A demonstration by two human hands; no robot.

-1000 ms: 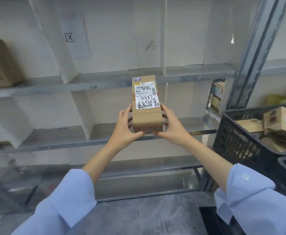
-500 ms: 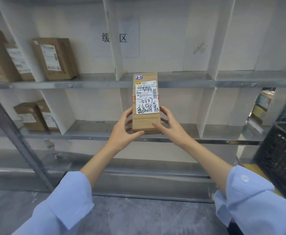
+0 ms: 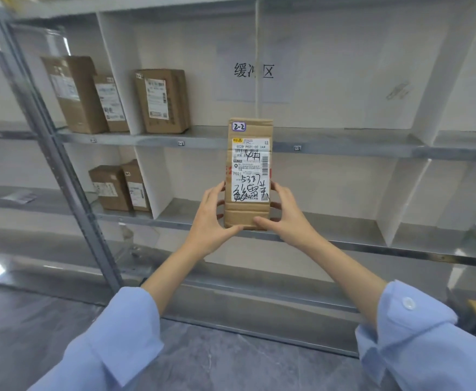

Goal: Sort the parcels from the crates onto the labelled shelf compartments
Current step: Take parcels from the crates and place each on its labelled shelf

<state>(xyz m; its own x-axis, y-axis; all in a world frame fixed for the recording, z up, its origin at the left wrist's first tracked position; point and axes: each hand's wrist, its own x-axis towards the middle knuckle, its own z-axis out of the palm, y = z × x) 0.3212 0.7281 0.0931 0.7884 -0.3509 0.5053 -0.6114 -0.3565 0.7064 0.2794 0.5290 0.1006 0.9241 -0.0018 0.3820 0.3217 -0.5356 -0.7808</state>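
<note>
I hold a tall, narrow brown parcel (image 3: 247,213) upright at arm's length in front of the metal shelf (image 3: 330,143). Its white shipping label carries handwriting, and a small tag at the top reads 2-2. My left hand (image 3: 213,221) grips its lower left side and my right hand (image 3: 283,218) its lower right side. Small tags on the shelf's front edges mark the compartments. The parcel hangs before the middle-row compartment (image 3: 301,221), apart from the shelf.
Three brown parcels (image 3: 163,100) stand on the upper shelf at left, two more (image 3: 118,187) on the row below. White dividers (image 3: 400,198) split the rows. A grey upright post (image 3: 50,142) runs down the left. A sheet with printed characters (image 3: 253,71) hangs on the back wall.
The view has swung left: the black crate at right has left the frame and more shelved parcels appear at left. The parcel stays upright in both hands.
</note>
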